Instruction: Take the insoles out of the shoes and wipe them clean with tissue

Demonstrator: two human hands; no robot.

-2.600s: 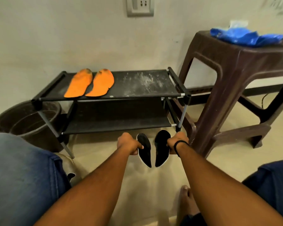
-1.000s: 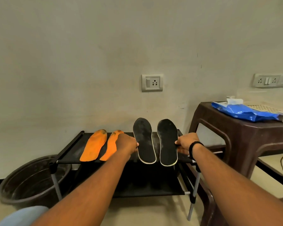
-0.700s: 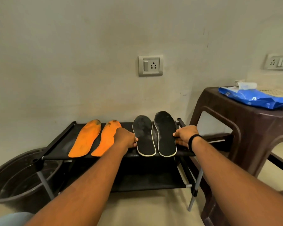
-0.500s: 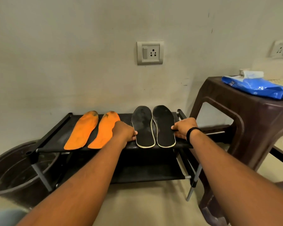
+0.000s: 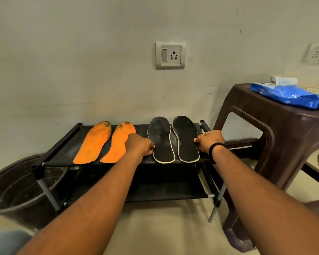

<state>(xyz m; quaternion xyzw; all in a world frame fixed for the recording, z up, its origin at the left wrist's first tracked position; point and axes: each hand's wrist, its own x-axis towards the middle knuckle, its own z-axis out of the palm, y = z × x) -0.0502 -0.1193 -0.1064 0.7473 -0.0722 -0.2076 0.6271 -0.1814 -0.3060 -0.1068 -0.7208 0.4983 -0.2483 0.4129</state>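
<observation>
Two black insoles with pale edges lie flat, side by side, on the right half of a black shoe rack's top shelf [image 5: 142, 128]. My left hand [image 5: 138, 146] holds the outer edge of the left black insole [image 5: 162, 140], thumb on its rim. My right hand [image 5: 209, 139], with a black wristband, pinches the outer edge of the right black insole [image 5: 186, 138]. Two orange insoles [image 5: 93, 142] [image 5: 118, 142] lie on the shelf's left half. A blue tissue pack [image 5: 291, 94] with a white tissue [image 5: 284, 80] sticking out sits on the stool. No shoes are in view.
A dark brown plastic stool [image 5: 276, 126] stands close against the rack's right side. A dark round tub [image 5: 11, 190] sits on the floor to the left, partly behind the rack's leg. The rack's lower shelf [image 5: 155, 188] is bare. A wall with a socket [image 5: 170, 55] is right behind.
I raised the two black insoles from near the floor to the top shelf, tilted them down and laid them flat beside the orange pair. Both hands stay at their outer edges.
</observation>
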